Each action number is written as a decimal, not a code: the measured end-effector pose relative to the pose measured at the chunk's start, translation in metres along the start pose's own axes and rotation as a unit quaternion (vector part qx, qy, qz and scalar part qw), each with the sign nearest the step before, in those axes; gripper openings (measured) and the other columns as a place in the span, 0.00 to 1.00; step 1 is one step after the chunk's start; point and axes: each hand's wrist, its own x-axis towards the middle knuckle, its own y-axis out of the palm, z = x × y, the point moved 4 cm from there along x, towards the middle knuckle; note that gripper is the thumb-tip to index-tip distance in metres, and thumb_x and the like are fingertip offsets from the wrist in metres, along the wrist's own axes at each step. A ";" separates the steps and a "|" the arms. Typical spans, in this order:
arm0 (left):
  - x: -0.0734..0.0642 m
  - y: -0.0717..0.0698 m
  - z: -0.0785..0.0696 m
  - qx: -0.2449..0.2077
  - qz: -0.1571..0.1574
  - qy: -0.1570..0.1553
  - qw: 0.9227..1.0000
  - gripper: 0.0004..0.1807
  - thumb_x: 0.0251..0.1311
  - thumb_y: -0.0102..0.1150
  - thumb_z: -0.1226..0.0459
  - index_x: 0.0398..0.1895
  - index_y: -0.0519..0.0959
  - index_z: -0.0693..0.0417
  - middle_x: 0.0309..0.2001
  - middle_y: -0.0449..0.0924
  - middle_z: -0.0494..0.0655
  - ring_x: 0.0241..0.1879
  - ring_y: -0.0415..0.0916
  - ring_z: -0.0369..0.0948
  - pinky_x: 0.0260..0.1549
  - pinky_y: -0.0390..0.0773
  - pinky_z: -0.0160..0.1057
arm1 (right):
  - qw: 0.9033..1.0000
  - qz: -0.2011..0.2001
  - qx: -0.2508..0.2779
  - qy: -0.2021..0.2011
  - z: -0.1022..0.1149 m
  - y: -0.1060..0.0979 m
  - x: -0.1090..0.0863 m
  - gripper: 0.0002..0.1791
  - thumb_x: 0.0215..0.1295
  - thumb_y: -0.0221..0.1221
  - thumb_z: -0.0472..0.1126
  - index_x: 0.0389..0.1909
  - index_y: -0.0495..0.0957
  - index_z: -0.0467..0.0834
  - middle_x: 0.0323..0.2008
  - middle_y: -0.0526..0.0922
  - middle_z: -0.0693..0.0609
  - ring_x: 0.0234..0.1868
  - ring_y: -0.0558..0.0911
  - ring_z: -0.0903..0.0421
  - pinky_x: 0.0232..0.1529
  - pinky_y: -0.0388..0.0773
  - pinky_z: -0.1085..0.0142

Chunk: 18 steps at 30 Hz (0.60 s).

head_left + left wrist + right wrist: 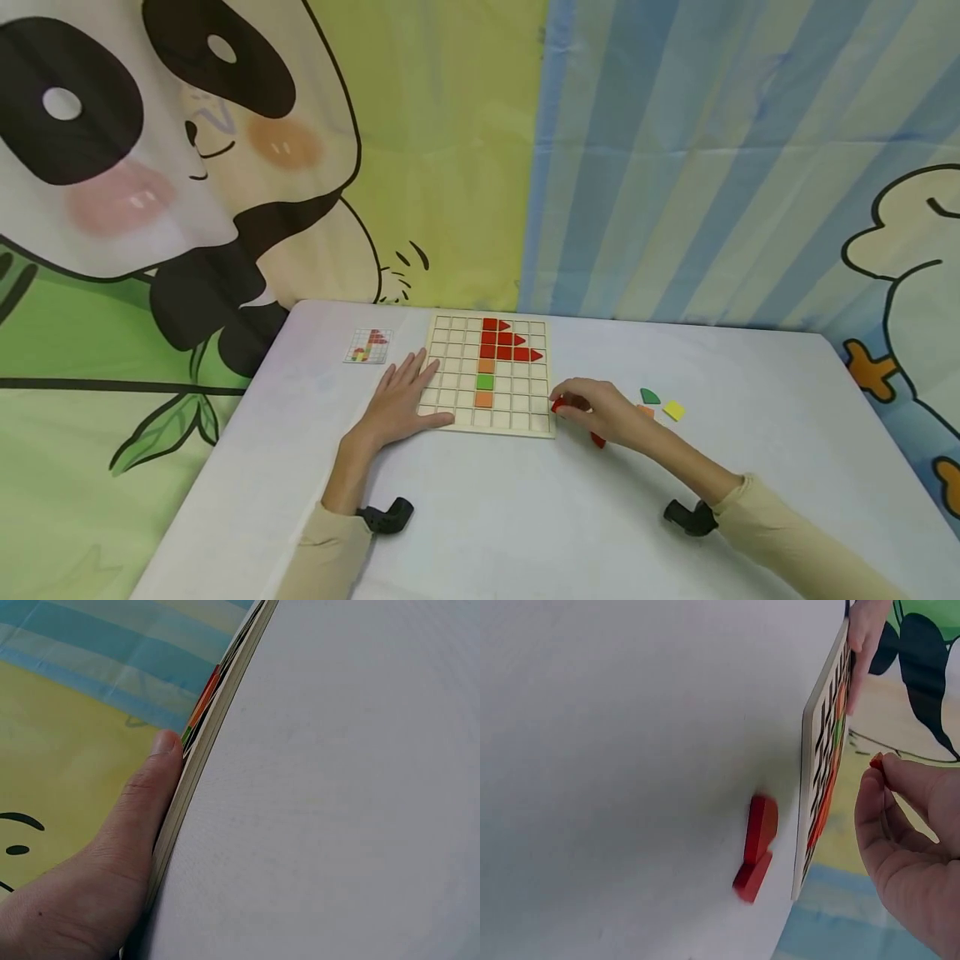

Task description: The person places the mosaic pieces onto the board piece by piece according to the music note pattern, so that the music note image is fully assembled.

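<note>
A wooden grid board (pixel 525 404) lies on the table, with rows of red squares and red triangles (pixel 536 356) toward its far side. Below those, an orange, a green (pixel 485 382) and another orange square form a column. My left hand (pixel 397 400) rests on the board's left side, fingers spread straight and thumb along the near edge. Between thumb and fingertips my right hand (pixel 603 410) pinches a small red block (pixel 877 760), held up at the board's right edge. Under that hand, two red blocks (pixel 761 829) lie on the table, partly hidden in the head view.
Left of the board is a small pattern card (pixel 368 346) with a coloured grid picture. Beyond the right hand lie a green quarter-round piece (pixel 650 396), a yellow square (pixel 673 410) and a partly covered orange piece (pixel 645 411). A printed cloth hangs behind the white table (pixel 510 517).
</note>
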 end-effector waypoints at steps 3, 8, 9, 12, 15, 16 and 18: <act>0.000 0.001 0.000 0.000 -0.001 0.001 1.000 0.58 0.57 0.65 0.33 0.83 0.54 0.51 0.85 0.39 0.54 0.84 0.36 0.55 0.80 0.38 0.62 | 0.999 0.013 0.034 -0.006 0.005 0.010 0.006 0.10 0.69 0.65 0.32 0.49 0.82 0.36 0.40 0.88 0.50 0.39 0.83 0.61 0.43 0.84 0.69; 0.001 0.000 0.001 0.003 0.000 0.001 1.000 0.58 0.57 0.65 0.33 0.84 0.53 0.50 0.85 0.39 0.53 0.84 0.36 0.54 0.81 0.37 0.61 | 0.998 0.037 0.055 -0.014 0.019 0.030 0.022 0.11 0.68 0.67 0.34 0.49 0.82 0.37 0.40 0.87 0.50 0.39 0.81 0.62 0.43 0.83 0.71; 0.001 0.000 0.001 0.003 -0.001 0.001 1.000 0.58 0.57 0.65 0.33 0.84 0.54 0.50 0.85 0.39 0.54 0.84 0.36 0.54 0.81 0.37 0.61 | 0.998 0.039 0.056 -0.017 0.022 0.034 0.026 0.11 0.68 0.67 0.34 0.49 0.82 0.38 0.39 0.87 0.50 0.39 0.81 0.63 0.43 0.83 0.71; 0.001 0.000 0.000 0.005 0.000 0.000 1.000 0.58 0.57 0.65 0.33 0.84 0.53 0.50 0.85 0.39 0.53 0.84 0.36 0.54 0.81 0.37 0.61 | 0.997 0.039 0.060 -0.024 0.031 0.045 0.039 0.10 0.67 0.67 0.35 0.48 0.82 0.39 0.38 0.86 0.52 0.38 0.81 0.64 0.42 0.83 0.71; 0.001 0.000 0.000 0.005 -0.001 -0.001 1.000 0.58 0.57 0.65 0.32 0.84 0.54 0.50 0.85 0.39 0.53 0.84 0.36 0.54 0.81 0.37 0.61 | 0.998 0.036 0.051 -0.019 0.037 0.056 0.052 0.09 0.67 0.68 0.35 0.46 0.83 0.39 0.35 0.85 0.53 0.36 0.80 0.64 0.42 0.82 0.72; 0.001 0.000 0.000 0.005 -0.001 -0.002 1.000 0.58 0.57 0.65 0.32 0.84 0.53 0.50 0.85 0.39 0.53 0.85 0.36 0.53 0.81 0.37 0.61 | 0.998 0.036 0.044 -0.016 0.037 0.059 0.057 0.09 0.67 0.68 0.35 0.46 0.83 0.38 0.34 0.85 0.53 0.35 0.79 0.65 0.41 0.81 0.72; 0.001 0.001 -0.001 0.004 -0.001 -0.001 1.000 0.58 0.57 0.65 0.32 0.84 0.53 0.50 0.85 0.39 0.53 0.85 0.36 0.53 0.81 0.37 0.60 | 0.999 0.036 0.029 -0.005 0.037 0.066 0.065 0.10 0.66 0.69 0.36 0.45 0.83 0.38 0.32 0.83 0.53 0.33 0.77 0.65 0.38 0.79 0.73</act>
